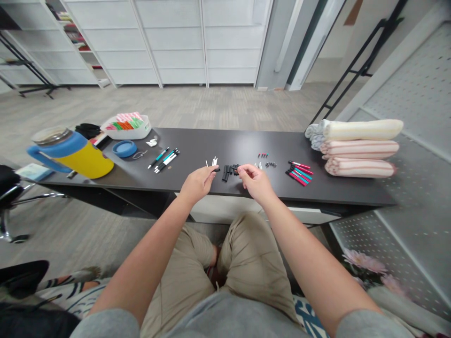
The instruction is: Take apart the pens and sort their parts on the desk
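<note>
My left hand (199, 182) is pinched on a small black pen part (215, 169) just above the dark low table (218, 145). My right hand (254, 180) has its fingers curled at a pile of short black pen parts (229, 171); what it holds is too small to name. A few white thin pieces (213, 162) lie just behind my left hand. Assembled black and teal pens (165, 158) lie to the left. Pink and teal pen barrels (299, 172) lie to the right, with tiny springs and tips (267, 164) between.
A yellow jug with a blue lid (72, 153) lies at the left end, next to a blue round lid (124, 148) and a white tray of coloured items (127, 126). Rolled striped towels (359, 148) are stacked at the right end. A perforated white panel (416, 188) stands to the right.
</note>
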Demonstrator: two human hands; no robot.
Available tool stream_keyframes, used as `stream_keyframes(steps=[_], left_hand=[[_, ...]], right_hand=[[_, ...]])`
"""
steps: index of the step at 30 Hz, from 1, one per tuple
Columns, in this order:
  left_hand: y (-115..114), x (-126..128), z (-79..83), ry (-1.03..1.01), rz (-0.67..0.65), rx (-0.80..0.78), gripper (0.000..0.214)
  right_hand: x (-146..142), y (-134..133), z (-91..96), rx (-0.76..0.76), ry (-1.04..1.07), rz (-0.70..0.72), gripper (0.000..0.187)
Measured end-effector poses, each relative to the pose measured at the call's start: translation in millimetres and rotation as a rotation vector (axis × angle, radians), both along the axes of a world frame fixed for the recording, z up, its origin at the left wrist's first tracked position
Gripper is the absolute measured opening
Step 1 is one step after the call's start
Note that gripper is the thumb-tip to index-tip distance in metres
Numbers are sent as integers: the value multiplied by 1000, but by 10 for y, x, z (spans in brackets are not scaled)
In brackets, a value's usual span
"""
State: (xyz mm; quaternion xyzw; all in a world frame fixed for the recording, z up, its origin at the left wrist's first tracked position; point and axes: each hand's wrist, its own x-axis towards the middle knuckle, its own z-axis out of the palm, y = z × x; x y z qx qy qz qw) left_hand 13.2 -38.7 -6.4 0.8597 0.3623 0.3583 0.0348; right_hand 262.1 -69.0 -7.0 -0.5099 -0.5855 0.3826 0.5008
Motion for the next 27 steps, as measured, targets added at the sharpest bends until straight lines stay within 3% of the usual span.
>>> stream_keyframes(steps=[9,16,22,27], left_hand=[[-1,-2,-13,-22,2,-23,32],[-13,3,-30,-10,25,-13,27],[-39,7,-17,74,31,41,19],[-55,-6,-32,167,-34,83,17]], right_hand=[[-57,26,-23,13,179,16,38],[-56,0,9,25,91,56,38],[-55,-15,12,56,-127,91,24],[-111,-63,81,226,-413,124,19]])
